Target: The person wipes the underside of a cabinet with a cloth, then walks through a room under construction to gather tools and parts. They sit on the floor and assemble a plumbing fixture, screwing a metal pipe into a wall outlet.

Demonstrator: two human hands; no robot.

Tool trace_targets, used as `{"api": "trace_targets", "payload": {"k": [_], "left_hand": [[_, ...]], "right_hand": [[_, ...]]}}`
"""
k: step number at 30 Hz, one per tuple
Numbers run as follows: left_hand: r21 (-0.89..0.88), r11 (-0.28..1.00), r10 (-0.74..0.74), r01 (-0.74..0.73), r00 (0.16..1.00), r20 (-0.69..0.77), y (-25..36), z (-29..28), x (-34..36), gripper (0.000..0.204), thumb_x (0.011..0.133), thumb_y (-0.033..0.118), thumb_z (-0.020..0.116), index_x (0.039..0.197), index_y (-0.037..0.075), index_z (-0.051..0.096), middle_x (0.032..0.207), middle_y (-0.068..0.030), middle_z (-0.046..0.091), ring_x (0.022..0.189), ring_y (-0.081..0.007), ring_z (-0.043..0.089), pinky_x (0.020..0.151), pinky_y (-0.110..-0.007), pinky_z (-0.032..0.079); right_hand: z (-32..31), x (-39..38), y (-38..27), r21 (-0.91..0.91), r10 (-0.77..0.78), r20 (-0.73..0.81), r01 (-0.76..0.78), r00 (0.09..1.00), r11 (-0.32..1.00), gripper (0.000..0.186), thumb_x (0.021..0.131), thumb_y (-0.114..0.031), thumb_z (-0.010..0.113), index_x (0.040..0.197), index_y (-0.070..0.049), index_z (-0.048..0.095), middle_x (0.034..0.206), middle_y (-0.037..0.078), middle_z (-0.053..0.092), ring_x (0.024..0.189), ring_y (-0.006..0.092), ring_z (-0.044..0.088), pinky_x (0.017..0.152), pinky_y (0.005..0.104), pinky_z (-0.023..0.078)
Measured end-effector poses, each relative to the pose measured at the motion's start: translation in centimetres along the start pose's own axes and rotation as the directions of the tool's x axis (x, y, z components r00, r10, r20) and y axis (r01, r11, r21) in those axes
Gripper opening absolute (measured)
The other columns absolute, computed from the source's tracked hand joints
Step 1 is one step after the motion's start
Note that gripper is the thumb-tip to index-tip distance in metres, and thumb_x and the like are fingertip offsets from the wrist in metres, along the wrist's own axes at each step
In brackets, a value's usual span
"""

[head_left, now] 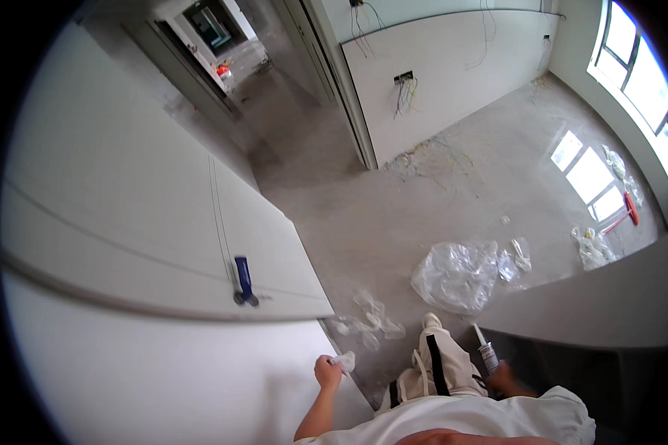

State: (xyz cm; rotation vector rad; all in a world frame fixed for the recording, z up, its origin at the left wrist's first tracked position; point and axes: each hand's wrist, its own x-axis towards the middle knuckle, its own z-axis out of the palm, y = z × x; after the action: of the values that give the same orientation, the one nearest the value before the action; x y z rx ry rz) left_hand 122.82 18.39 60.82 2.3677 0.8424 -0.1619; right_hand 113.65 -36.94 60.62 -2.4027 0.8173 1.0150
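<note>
My left hand [328, 372] is closed around a crumpled white wad, perhaps tissue or thin plastic [346, 361], beside the edge of the white panel at lower left. My right hand [503, 380] grips a sealant tube [488, 356] with a pale, tapered nozzle pointing up and away from me. That tube is near my right leg, and the hand's lower part runs into shadow. Whether a caulking gun holds the tube is hidden.
A large white panel [148, 200] with a blue-handled fitting [243, 276] stands on the left. Clear plastic bags [456, 276] and plastic scraps [369, 319] litter the grey floor. A red tool [631, 209] lies by the window; wires hang from a wall box [403, 77].
</note>
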Motion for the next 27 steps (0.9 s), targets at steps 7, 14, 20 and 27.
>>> {"api": "trace_targets", "payload": {"k": [7,14,20,27], "left_hand": [[0.166,0.979,-0.12,0.117,0.993,0.009,6.5,-1.6,17.2,0.029,0.061,0.02,0.074,0.083,0.002,0.068,0.085,-0.02,0.07,0.083,-0.0385,0.068,0.072,-0.045,0.054],[0.205,0.845,-0.517,0.494,0.853,0.073,11.2,-1.9,30.8,0.026,0.061,0.018,0.073,0.079,0.001,0.069,0.085,-0.0213,0.07,0.083,-0.0406,0.069,0.073,-0.047,0.054],[0.088,0.829,-0.559,0.553,0.824,0.091,20.0,-3.6,49.7,0.025,0.061,0.017,0.073,0.078,0.0,0.069,0.085,-0.022,0.07,0.083,-0.0409,0.069,0.074,-0.048,0.054],[0.084,0.841,-0.542,0.535,0.826,0.155,28.0,-8.7,77.0,0.023,0.062,0.016,0.072,0.078,-0.001,0.069,0.084,-0.0228,0.07,0.083,-0.0412,0.069,0.075,-0.048,0.055]], "right_hand": [[-12.5,17.8,-25.9,0.17,-0.103,-0.07,0.113,0.992,0.979,0.06,0.06,-0.023,0.085,0.109,-0.001,0.058,0.106,0.023,0.069,0.103,0.0388,0.067,0.09,0.0464,0.053],[-26.2,31.9,-56.9,-0.118,-0.358,0.044,0.361,0.933,0.925,0.062,0.06,-0.026,0.087,0.108,0.001,0.06,0.095,0.02,0.072,0.089,0.0365,0.071,0.078,0.0452,0.058],[-34.3,42.5,-81.4,-0.343,-0.477,0.119,0.487,0.871,0.803,0.059,0.062,-0.03,0.083,0.108,0.0,0.06,0.097,0.02,0.071,0.095,0.038,0.07,0.082,0.0461,0.057],[-40.2,51.4,-102.3,-0.415,-0.438,0.117,0.445,0.891,0.794,0.067,0.06,-0.031,0.084,0.112,0.004,0.061,0.099,0.023,0.071,0.095,0.0376,0.07,0.079,0.0469,0.057]]}}
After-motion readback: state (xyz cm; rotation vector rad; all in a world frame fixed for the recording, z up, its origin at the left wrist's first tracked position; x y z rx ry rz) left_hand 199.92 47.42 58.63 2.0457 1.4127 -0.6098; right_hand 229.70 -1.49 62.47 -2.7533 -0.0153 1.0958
